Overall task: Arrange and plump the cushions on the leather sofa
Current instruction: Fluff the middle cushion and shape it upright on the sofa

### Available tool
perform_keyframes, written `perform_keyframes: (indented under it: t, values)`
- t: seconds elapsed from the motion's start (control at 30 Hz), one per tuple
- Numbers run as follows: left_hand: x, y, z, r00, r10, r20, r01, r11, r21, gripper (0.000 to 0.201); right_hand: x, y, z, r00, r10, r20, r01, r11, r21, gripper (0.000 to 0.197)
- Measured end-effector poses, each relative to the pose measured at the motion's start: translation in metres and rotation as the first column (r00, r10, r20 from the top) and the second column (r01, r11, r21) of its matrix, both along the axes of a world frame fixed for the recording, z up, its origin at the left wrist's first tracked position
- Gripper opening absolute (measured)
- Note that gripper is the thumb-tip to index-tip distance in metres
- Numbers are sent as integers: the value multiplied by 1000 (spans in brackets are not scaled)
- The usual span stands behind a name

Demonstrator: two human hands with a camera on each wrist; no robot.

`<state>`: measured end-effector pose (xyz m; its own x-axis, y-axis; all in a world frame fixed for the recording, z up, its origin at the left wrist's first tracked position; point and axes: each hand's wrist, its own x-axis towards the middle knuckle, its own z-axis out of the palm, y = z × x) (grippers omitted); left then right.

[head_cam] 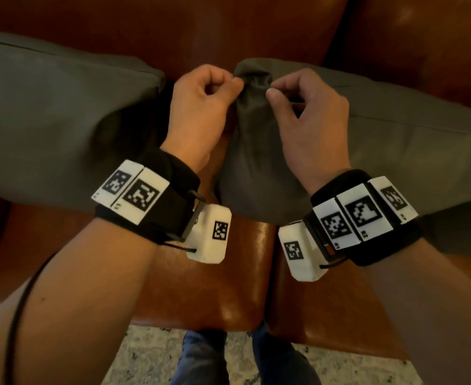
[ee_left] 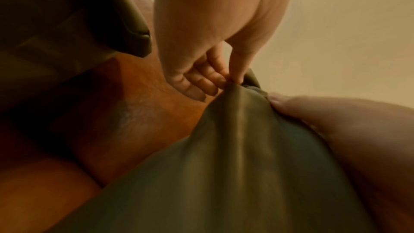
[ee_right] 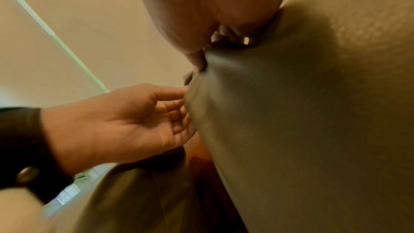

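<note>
leather sofa [head_cam: 223, 273]: brown, seat front edge nearest the person, backrest at the far side; it carries both cushions.

left cushion [head_cam: 48, 112]: grey-green, lying across the seat toward the sofa's left end, long axis running along the seat, its inner corner pointing at the middle seam. untouched; judged to be waiting its turn.

right cushion [head_cam: 381, 145]: same fabric, on the seat right of the middle seam, long axis along the seat toward the right end. its inner corner is drawn up into a peak pointing at the backrest, fabric ridged below it. judged reason: the corner is being pulled out square to shape the cushion.

right hand [head_cam: 309, 118]: thumb and forefinger pinch the right side of that peak; the other fingers are curled.

left hand [head_cam: 203, 107]: fingers [ee_left: 201, 84] curled, thumb and fingertips nipping the left side of the same peak.

both hands oppose each other across the corner, judged to tension the cover evenly.
</note>
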<state>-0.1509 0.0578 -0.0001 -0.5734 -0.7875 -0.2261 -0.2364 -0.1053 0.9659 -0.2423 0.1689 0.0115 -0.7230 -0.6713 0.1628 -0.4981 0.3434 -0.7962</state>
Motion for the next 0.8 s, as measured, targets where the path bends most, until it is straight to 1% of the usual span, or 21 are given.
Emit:
perform_keyframes:
  t: [0.07, 0.13, 0.2, 0.23, 0.33, 0.43, 0.5, 0.57, 0.67, 0.7, 0.73, 0.8]
  values:
    - [0, 0, 3, 997, -21, -69, 30, 992, 121, 18, 0, 2, 0, 1000, 17, -12, -17, 1000, 15, 19]
    - [4, 4, 5, 991, 11, -131, 23, 966, 257, 21, 0, 3, 2, 1000, 29, -12, -28, 999, 29, 20]
    - [6, 7, 6, 986, 55, -155, -2, 946, 326, 22, 4, 5, 3, 998, 40, -50, -39, 999, 22, 18]
    - [5, 7, 8, 984, 70, -166, -10, 941, 339, 23, 8, 6, 3, 995, 43, -94, -43, 999, 6, 16]
    - [-1, 2, 17, 976, 81, -200, -6, 937, 348, 26, 18, 10, 0, 970, 37, -241, -58, 995, -82, 12]
    - [-6, 4, 23, 975, 30, -220, 51, 934, 353, 25, 23, 14, -5, 949, 31, -315, -85, 984, -158, 12]
    - [-4, 8, 23, 972, 1, -236, 86, 929, 360, 27, 23, 16, -8, 950, 72, -303, -132, 975, -180, 14]
    - [-3, 11, 22, 971, 0, -240, 93, 922, 377, 29, 20, 16, -9, 956, 111, -272, -162, 972, -172, 15]
    - [-3, 13, 21, 970, 4, -245, 97, 912, 399, 39, 12, 12, -8, 967, 125, -221, -156, 979, -132, 17]
    - [-2, 14, 19, 973, 9, -232, 82, 923, 377, 41, 10, 10, -7, 969, 137, -206, -164, 979, -121, 19]
    - [-2, 15, 18, 979, 15, -202, 52, 944, 326, 38, 10, 8, -6, 968, 159, -194, -183, 977, -111, 20]
    - [-1, 18, 18, 991, 28, -134, -3, 983, 182, 23, 11, 6, -6, 960, 213, -182, -231, 970, -82, 23]
